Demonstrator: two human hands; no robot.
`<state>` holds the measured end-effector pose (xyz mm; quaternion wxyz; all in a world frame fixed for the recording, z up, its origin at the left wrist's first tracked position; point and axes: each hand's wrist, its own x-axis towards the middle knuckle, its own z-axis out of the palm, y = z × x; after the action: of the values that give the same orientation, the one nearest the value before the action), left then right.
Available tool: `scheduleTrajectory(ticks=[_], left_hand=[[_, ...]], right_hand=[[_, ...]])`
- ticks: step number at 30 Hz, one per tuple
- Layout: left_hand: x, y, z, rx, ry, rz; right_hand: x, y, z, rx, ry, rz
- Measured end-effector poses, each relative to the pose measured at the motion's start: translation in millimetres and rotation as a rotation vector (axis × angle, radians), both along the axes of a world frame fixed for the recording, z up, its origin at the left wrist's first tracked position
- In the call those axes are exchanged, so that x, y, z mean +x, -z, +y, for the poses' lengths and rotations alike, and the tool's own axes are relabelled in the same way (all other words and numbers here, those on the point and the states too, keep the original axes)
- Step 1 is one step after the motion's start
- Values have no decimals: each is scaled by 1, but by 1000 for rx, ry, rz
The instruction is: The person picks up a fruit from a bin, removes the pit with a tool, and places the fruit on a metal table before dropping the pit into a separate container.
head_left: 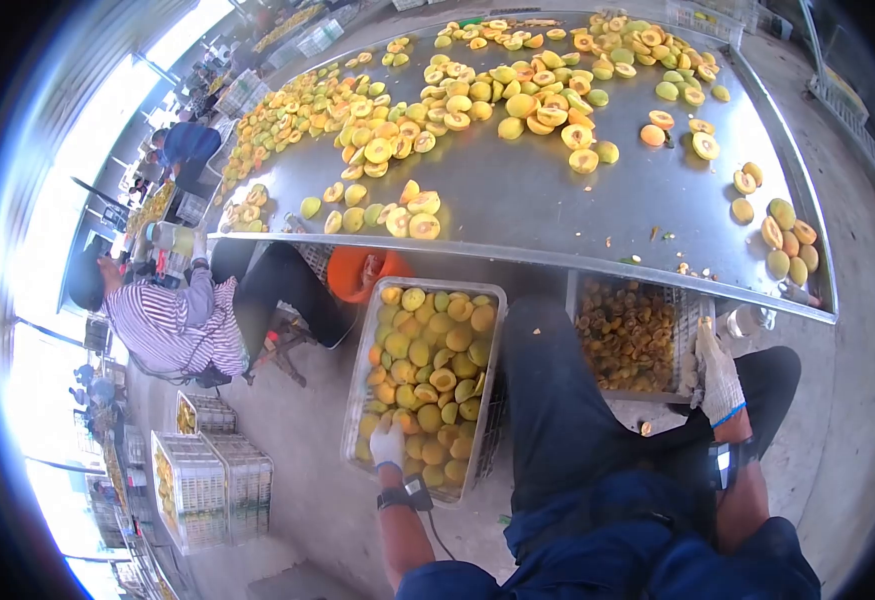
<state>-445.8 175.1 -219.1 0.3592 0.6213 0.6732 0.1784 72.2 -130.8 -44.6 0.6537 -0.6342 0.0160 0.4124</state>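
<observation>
My left hand, in a white glove, lies on the fruit in a white plastic crate full of yellow-green apricot-like fruit, many of them halves. Its fingers are partly seen, stretched forward and touching the fruit, with no grip visible. To the right, my right hand, gloved in white with a blue cuff, is beside a second crate of brown pits and scraps. Its fingers point toward the table and look extended; nothing shows in them. Dark devices are strapped around both wrists.
A metal table in front carries many fruit halves and a small pile of fruit at its right corner. An orange bucket stands under its edge. A co-worker in a striped shirt sits left, near stacked crates.
</observation>
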Motion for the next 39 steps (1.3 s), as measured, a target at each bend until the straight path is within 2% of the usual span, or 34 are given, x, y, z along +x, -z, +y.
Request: scheduleTrajectory(ticks=[2, 4, 5, 6, 8, 12, 14, 16, 18, 20, 22, 24, 26, 28, 30, 32, 33, 34, 35, 37, 39], left_hand=[[4, 4, 1, 45, -8, 31], [18, -10, 7, 99, -130, 405], [34, -26, 7, 299, -162, 349], [57, -50, 12, 311, -152, 342], [111, -98, 28, 631, -74, 80], [222, -172, 74, 846, 130, -146], [263, -184, 112, 880, 260, -63], [297, -180, 153, 901, 306, 290], [326, -180, 176, 634, 313, 593], [351, -177, 179, 505, 268, 780], [365, -180, 175, 467, 275, 808], [372, -181, 160, 553, 291, 736], [377, -145, 181, 457, 343, 485], [389, -160, 147, 538, 346, 509], [392, -165, 135, 630, 356, 392], [405, -184, 90, 681, 387, 161], [409, -205, 58, 602, 471, 21], [413, -223, 25, 517, 557, -120], [419, -225, -2, 393, 616, -272], [426, -228, -57, 129, 712, -539], [429, -233, -106, -173, 743, -788]], right_hand=[[1, -2, 1, 6, 8, -4], [-2, -6, 4, -20, 26, 20], [-1, 1, 3, -12, 23, -10], [-2, 1, 3, -3, 35, -14], [-3, 0, 4, 4, 20, -24], [-3, 4, 4, 48, 50, 2], [-2, 5, 4, 43, 67, -17], [-1, 5, 3, 4, 123, -12], [1, 15, -2, 13, 115, -30], [2, 20, -4, -44, 167, -62], [3, 17, -2, -60, 158, -86], [2, 14, -1, -30, 142, -94], [0, 12, 3, -4, 131, -62], [-4, 6, 4, 2, 71, -140], [-5, -6, 5, 12, 89, -108], [-7, -13, 4, 92, -1, -146], [-9, -20, 7, 94, 1, -147], [-11, -32, 14, 85, -37, -272], [-11, -45, 20, 75, -70, -402], [-13, -68, 34, 57, -52, -484], [-8, -70, 37, 24, -50, -710]])
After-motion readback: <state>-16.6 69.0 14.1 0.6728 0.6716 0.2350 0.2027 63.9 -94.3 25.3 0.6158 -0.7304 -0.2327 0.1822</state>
